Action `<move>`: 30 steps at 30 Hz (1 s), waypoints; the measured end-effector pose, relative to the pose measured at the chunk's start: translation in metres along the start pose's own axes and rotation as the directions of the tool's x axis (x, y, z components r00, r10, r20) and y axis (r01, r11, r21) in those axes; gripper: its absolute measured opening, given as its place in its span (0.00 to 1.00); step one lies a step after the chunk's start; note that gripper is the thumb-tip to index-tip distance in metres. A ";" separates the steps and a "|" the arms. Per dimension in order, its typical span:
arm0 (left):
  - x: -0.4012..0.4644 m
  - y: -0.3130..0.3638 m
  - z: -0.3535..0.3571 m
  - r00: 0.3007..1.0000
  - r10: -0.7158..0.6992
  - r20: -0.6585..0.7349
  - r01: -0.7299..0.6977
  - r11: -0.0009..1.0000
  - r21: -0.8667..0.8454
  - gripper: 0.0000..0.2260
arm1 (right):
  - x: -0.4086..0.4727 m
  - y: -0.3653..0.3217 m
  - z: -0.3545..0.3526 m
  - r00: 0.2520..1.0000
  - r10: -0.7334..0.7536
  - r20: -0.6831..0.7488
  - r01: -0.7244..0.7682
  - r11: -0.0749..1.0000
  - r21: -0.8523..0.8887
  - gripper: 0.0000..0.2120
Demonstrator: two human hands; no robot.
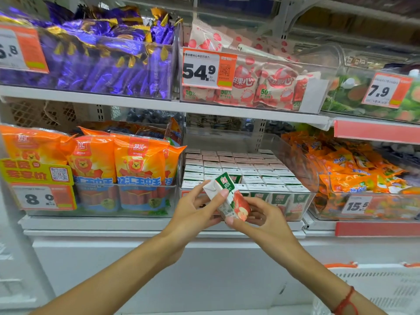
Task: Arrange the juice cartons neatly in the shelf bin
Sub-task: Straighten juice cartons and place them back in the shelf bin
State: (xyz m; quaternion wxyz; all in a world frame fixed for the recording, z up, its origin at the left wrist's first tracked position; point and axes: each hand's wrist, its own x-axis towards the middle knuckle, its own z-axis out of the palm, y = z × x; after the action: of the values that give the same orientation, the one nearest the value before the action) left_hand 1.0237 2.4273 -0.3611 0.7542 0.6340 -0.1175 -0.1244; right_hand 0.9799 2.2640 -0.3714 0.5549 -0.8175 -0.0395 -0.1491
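Juice carton [229,198] tilted, pinched between both hands, before bin [302,176].

Light: bright, even, from overhead
Shadows: faint
Glare: on clear plastic bin fronts [247,201]
Edges: bowed, slightly soft
Centre: sharp

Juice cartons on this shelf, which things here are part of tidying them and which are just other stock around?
Part of the job:
- juice carton held tilted in the left hand and right hand
- rows of cartons already standing in the bin
- clear shelf bin

Just around:
- orange sausage packs
- purple snack packs
- lychee packets
- orange sweets
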 end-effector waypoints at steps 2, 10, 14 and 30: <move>0.001 -0.004 0.004 0.996 -0.053 -0.077 0.054 0.999 0.002 0.17 | -0.001 0.002 0.002 0.997 -0.002 -0.073 -0.003 0.998 -0.065 0.18; 0.002 -0.001 0.000 0.998 -0.013 -0.068 0.015 0.999 0.031 0.20 | 0.002 0.003 -0.003 0.941 -0.333 -0.060 0.261 0.827 -0.498 0.25; 0.004 0.005 -0.004 0.994 0.100 -0.044 -0.091 0.981 0.171 0.18 | 0.010 0.005 -0.004 0.926 -0.375 -0.042 0.296 0.789 -0.539 0.27; 0.098 0.020 0.023 0.943 0.327 0.071 -0.312 0.784 0.536 0.17 | 0.050 0.048 -0.038 0.983 -0.180 0.021 0.120 0.558 -0.821 0.22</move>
State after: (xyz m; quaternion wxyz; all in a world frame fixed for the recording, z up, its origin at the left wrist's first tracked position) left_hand 1.1093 2.3766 -0.3359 0.5564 0.7928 -0.2436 0.0511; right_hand 1.0309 2.2056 -0.3867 0.1000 -0.9694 -0.0175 -0.2237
